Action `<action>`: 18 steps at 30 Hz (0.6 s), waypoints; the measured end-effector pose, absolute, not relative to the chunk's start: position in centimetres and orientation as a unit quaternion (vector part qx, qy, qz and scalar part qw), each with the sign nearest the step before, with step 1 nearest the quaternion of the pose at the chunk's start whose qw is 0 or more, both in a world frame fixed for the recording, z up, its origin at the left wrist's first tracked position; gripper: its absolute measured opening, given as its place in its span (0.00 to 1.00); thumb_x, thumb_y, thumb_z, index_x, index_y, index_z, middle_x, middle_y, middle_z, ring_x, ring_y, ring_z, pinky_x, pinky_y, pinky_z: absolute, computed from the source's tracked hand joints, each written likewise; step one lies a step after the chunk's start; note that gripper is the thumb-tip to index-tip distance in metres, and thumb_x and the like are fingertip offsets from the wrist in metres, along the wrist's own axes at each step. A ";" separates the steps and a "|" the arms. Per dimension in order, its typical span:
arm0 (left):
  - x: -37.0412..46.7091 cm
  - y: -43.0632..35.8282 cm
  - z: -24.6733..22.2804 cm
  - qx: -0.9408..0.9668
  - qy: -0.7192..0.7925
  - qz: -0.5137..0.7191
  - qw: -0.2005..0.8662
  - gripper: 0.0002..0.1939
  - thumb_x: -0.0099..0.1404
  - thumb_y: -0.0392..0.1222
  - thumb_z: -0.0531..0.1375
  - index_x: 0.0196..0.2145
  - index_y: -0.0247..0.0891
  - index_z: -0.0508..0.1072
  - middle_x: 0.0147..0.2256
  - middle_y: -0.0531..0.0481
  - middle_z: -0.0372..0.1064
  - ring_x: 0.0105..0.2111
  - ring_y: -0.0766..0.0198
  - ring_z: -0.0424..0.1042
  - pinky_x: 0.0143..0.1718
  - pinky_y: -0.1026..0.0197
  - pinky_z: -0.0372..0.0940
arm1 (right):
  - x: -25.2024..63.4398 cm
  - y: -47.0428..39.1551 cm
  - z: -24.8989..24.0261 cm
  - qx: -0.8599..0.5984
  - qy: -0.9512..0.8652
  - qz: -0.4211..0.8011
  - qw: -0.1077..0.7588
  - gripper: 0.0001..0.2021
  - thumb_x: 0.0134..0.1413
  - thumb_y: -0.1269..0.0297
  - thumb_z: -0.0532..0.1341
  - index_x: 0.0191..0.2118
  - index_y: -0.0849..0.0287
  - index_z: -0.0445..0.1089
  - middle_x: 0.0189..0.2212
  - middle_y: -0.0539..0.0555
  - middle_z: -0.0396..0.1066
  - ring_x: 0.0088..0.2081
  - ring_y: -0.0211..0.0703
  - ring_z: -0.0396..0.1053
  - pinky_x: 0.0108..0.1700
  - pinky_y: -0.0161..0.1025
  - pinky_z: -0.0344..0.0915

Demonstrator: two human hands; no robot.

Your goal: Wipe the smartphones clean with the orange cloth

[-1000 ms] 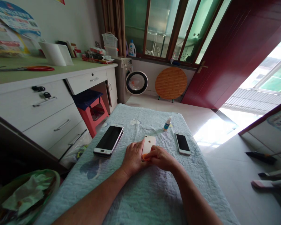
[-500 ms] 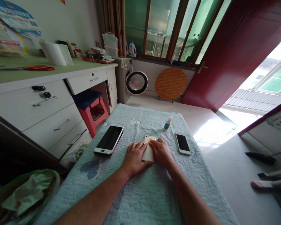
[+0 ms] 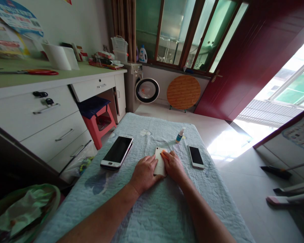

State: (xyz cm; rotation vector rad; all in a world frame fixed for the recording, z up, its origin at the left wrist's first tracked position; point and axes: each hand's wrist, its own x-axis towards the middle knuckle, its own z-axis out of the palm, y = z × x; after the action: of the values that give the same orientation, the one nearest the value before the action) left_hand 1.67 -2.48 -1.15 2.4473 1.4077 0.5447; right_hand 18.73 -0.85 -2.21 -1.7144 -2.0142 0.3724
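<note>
A white phone lies back side up on the cloth-covered table. My left hand grips its left and lower edges, fingers along the side and thumb across the bottom. My right hand pinches a small orange cloth against the upper right of the phone's back. To the left lies a larger phone with a dark screen, stacked on another dark device. Another white phone rests screen up to the right. A small spray bottle stands beyond my right hand.
A desk with drawers runs along the left, with a red stool under it. At the lower left is a green bin. Farther back are a washing machine with its door open and a round wooden tabletop.
The camera view has shifted slightly. Both hands keep nearly the same places on the phone, with the orange cloth still at its upper right.
</note>
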 end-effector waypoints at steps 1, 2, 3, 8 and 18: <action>1.7 -2.5 -1.1 0.844 0.485 0.186 0.133 0.30 0.55 0.57 0.66 0.50 0.35 0.71 0.54 0.39 0.68 0.54 0.46 0.65 0.57 0.49 0.58 | 18.7 -0.8 -2.3 -0.625 -0.733 0.136 0.230 0.15 0.68 0.60 0.48 0.42 0.56 0.71 0.33 0.52 0.62 0.34 0.37 0.63 0.38 0.32 0.56; 1.7 -2.5 -1.1 0.845 0.484 0.185 0.134 0.30 0.55 0.57 0.66 0.50 0.35 0.71 0.53 0.39 0.68 0.54 0.46 0.65 0.57 0.49 0.59 | 18.7 -0.8 -2.3 -0.627 -0.733 0.136 0.227 0.15 0.68 0.60 0.48 0.41 0.56 0.71 0.33 0.51 0.62 0.34 0.37 0.63 0.38 0.32 0.56; 1.7 -2.5 -1.1 0.845 0.483 0.185 0.135 0.31 0.55 0.58 0.66 0.50 0.35 0.71 0.53 0.38 0.68 0.54 0.46 0.65 0.57 0.49 0.59 | 18.7 -0.7 -2.3 -0.630 -0.731 0.136 0.224 0.15 0.68 0.60 0.48 0.41 0.56 0.70 0.33 0.51 0.62 0.33 0.37 0.63 0.37 0.33 0.56; 1.6 -2.3 -1.3 0.847 0.479 0.189 0.134 0.28 0.55 0.57 0.66 0.48 0.37 0.72 0.54 0.40 0.68 0.54 0.46 0.65 0.55 0.49 0.60 | 18.4 -0.4 -2.3 -0.653 -0.713 0.123 0.223 0.14 0.68 0.61 0.48 0.43 0.57 0.69 0.33 0.51 0.62 0.34 0.38 0.63 0.37 0.33 0.56; 1.5 -2.3 -1.5 0.851 0.469 0.197 0.134 0.27 0.56 0.60 0.64 0.45 0.37 0.72 0.53 0.39 0.68 0.52 0.46 0.65 0.53 0.49 0.60 | 18.3 0.4 -2.0 -0.678 -0.700 0.115 0.193 0.15 0.68 0.62 0.45 0.40 0.57 0.68 0.33 0.51 0.61 0.34 0.38 0.63 0.38 0.33 0.55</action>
State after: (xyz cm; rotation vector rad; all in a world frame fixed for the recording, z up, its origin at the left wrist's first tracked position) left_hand 1.52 -2.27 -1.55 2.4657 1.3582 0.5713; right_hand 18.26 0.37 -1.97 -1.9019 -1.9654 0.3217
